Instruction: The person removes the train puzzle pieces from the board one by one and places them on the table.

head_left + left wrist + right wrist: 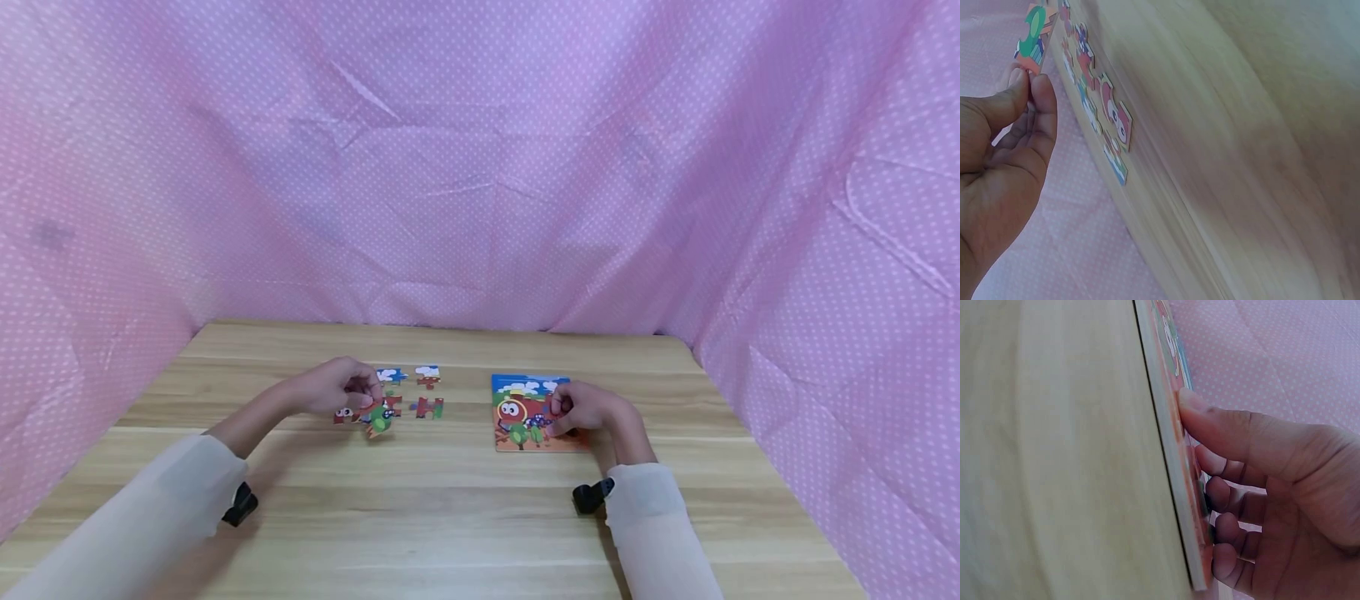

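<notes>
Between thumb and forefinger my left hand (341, 387) pinches a jigsaw piece (1036, 37) with green, orange and blue on it, held up above the table. Beneath and beyond that hand lie several loose pieces, among them one with a pair of eyes (1116, 115) and a red and green one (427, 407). My right hand (588, 408) rests on the right part of a square picture puzzle board (517, 444). Its thumb and bent fingertips (1225, 555) touch the board's face, thumb apart from the fingers. The hand hides that side of the picture.
A wood-grain table (420, 517) carries everything. Pink dotted cloth (480, 208) hangs behind it and along both sides. Two more pieces with white clouds, one of them a red-edged piece (427, 375), lie toward the back. Black wrist cameras sit at both cuffs.
</notes>
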Demonstrator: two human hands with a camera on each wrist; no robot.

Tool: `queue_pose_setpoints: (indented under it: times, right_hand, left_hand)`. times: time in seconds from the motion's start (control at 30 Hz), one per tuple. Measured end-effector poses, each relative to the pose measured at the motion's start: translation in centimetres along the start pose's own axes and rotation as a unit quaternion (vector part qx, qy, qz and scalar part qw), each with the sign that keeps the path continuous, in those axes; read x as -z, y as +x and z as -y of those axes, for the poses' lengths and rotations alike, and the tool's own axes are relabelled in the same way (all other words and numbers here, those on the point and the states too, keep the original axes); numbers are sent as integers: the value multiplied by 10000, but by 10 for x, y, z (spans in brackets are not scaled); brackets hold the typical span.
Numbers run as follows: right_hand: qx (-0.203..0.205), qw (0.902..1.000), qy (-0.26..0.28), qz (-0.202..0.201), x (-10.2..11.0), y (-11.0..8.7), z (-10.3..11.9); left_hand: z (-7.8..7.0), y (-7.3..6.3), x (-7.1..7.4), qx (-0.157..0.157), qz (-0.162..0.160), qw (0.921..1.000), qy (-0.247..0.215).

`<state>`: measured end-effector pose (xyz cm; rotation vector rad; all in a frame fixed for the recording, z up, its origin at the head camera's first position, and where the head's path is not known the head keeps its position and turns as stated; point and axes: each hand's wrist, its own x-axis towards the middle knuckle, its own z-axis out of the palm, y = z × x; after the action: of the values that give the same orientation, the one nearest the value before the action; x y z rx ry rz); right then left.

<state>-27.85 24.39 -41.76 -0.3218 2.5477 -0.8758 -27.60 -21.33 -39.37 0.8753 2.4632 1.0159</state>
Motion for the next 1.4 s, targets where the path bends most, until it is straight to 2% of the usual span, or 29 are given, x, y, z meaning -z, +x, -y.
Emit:
queue_pose_setpoints:
  times: [0.3,0.47,0.83,1.17,1.4]
  right_hand:
    - [-8,10000,-89,20,2,1,0]
    - [46,10000,-68,53,2,0,0]
    - [91,9999,-53,41,0,0,1]
    - [47,10000,-3,22,-1,0,1]
    - [19,10000,-17,8,0,-2,2]
  left_hand:
    - [-1,-18,5,-21,478,9988,-120]
    - [2,-26,7,143,543,9984,45]
    - [16,-35,2,140,845,9963,99]
    - [20,-33,-6,-158,639,9969,426]
    - [22,-32,-7,-182,512,9970,560]
